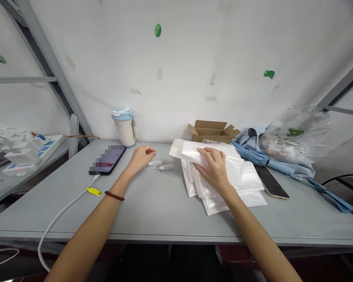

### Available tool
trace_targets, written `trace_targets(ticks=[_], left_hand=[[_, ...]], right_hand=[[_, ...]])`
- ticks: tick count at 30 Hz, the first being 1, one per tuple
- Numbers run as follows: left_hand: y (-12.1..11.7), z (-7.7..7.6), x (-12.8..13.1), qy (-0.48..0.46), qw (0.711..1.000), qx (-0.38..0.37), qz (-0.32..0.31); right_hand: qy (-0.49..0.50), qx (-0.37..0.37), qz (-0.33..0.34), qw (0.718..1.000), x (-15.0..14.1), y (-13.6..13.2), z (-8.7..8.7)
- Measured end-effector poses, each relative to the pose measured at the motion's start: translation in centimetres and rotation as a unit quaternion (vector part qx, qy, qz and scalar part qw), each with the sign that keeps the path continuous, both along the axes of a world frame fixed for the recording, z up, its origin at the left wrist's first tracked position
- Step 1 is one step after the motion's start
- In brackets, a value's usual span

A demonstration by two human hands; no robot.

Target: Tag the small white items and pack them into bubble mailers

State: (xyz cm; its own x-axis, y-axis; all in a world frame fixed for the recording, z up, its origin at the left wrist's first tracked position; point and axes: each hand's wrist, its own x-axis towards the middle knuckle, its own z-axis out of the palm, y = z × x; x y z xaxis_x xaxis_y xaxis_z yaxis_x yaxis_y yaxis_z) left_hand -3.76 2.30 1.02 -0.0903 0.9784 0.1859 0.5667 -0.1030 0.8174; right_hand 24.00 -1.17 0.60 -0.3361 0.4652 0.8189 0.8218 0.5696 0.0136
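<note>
My left hand, a dark red bead bracelet on its wrist, hovers over the left half of the table with its fingers curled in; nothing shows between them. Just right of it lie two small white sticks with thin cord loops, a farther stick and a nearer stick. My right hand grips the top white bubble mailer, thumb on the near side and fingers across its upper face. Beneath it, more bubble mailers lie in a loose, overlapping pile.
A charging phone and a blue-lidded cup stand left. Behind the mailers is an open cardboard box. At right lie another phone, a folded blue umbrella and a clear plastic bag. A cable crosses the front edge.
</note>
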Motion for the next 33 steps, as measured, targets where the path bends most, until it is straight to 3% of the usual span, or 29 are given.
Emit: trace_targets(ticks=[2,6,10,13,16,19,24,30,33], left_hand=[[0.7,-0.8,-1.4,0.077,0.996,-0.033,0.006],[1.2,-1.8,-3.1,0.119,0.988,-0.086,-0.052],[1.1,-1.9,-3.6,0.174,0.976,-0.107,-0.070],[1.0,-1.5,-3.4,0.198,0.975,-0.078,-0.057],[0.6,-0.6,-2.9,0.122,0.991,-0.030,-0.040],[-0.1,0.6,-2.1,-0.026,0.999,0.008,-0.036],[-1.1,2.0,-0.7,-0.248,0.966,0.043,-0.061],[-1.1,2.2,-0.2,-0.366,0.928,0.061,-0.040],[-1.2,1.9,0.3,-0.366,0.928,0.055,-0.045]], right_hand=[[0.009,-0.004,-0.002,1.000,0.1,0.1,0.0],[0.011,-0.009,-0.002,1.000,0.0,0.1,0.0],[0.011,-0.026,-0.001,1.000,0.0,0.0,0.0],[0.007,-0.035,-0.001,0.999,0.0,0.0,0.0],[-0.001,-0.042,-0.006,0.999,-0.1,0.0,0.0],[-0.004,-0.043,-0.011,0.999,-0.2,0.0,0.0],[-0.011,-0.049,-0.014,0.999,-0.2,0.0,-0.1],[-0.018,-0.050,-0.015,0.998,-0.2,0.0,-0.1],[-0.022,-0.044,-0.014,0.999,-0.3,0.0,-0.1]])
